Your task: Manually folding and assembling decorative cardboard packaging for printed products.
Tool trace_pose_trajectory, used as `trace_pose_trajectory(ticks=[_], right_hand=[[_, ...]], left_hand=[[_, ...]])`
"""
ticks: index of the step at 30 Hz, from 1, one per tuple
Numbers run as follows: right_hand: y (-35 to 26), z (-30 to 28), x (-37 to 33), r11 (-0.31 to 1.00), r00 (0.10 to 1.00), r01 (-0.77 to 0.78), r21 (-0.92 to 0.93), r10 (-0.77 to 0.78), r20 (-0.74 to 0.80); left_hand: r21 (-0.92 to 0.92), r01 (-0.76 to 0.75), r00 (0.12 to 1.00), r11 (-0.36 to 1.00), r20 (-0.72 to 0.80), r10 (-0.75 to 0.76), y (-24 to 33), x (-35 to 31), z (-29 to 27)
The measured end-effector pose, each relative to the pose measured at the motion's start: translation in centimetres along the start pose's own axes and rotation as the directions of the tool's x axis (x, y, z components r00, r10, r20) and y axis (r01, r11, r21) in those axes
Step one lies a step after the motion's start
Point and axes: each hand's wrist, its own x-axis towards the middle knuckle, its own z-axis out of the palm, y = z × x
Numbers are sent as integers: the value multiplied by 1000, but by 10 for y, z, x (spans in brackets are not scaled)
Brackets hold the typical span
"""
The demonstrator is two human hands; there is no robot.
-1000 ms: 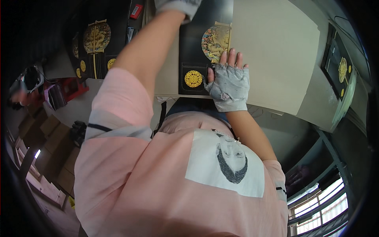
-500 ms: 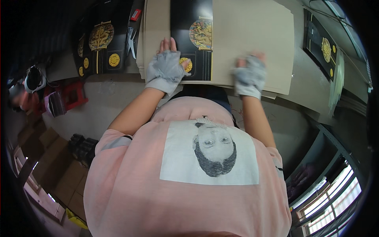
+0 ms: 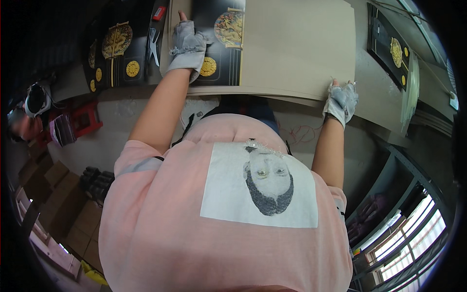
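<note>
A black printed sheet with gold round patterns point(image 3: 227, 58) lies over the left part of a stack of large greyish-beige boards point(image 3: 296, 53). Lying along the sheet's left edge is my left hand point(image 3: 188, 48), in a grey fingerless glove. One of its fingers stretches forward and the thumb points towards the sheet; the other fingers are largely hidden. My right hand point(image 3: 342, 103), gloved the same way, rests at the near right corner of the boards. Its thumb and fingertips are apart at the edge, with nothing visibly lifted.
More black and gold printed sheets point(image 3: 114, 63) lie to the left, beside snips point(image 3: 153, 46) and a small red box point(image 3: 158, 13). Another black printed piece point(image 3: 389, 48) lies on the right side. A red stool point(image 3: 86, 120) and cardboard boxes point(image 3: 56, 180) stand on the floor left.
My left hand has moved forward and left, to the sheet's left edge. My right hand has moved right to the boards' corner. The black sheet has shifted left relative to its surroundings.
</note>
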Motion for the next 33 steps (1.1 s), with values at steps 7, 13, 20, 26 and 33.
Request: trace_pose_trajectory(ticks=[7,13,20,26,33], right_hand=[[-8,1,26,997,982,0,-79,15,190],[21,36,68,999,965,-40,8,36,259],[68,54,88,985,963,34,170,-78,257],[36,48,73,991,934,-100,87,64,350],[-4,-12,33,809,882,-426,405,271,386]], left_hand=[[461,-437,873,772,13,487,23,-24,1],[151,49,976,987,202,-80,15,-10,9],[362,-261,965,895,83,247,-2,-4,1],[207,54,987,977,139,-84,-56,20,21],[318,-213,973,924,158,170,-13,-2,2]])
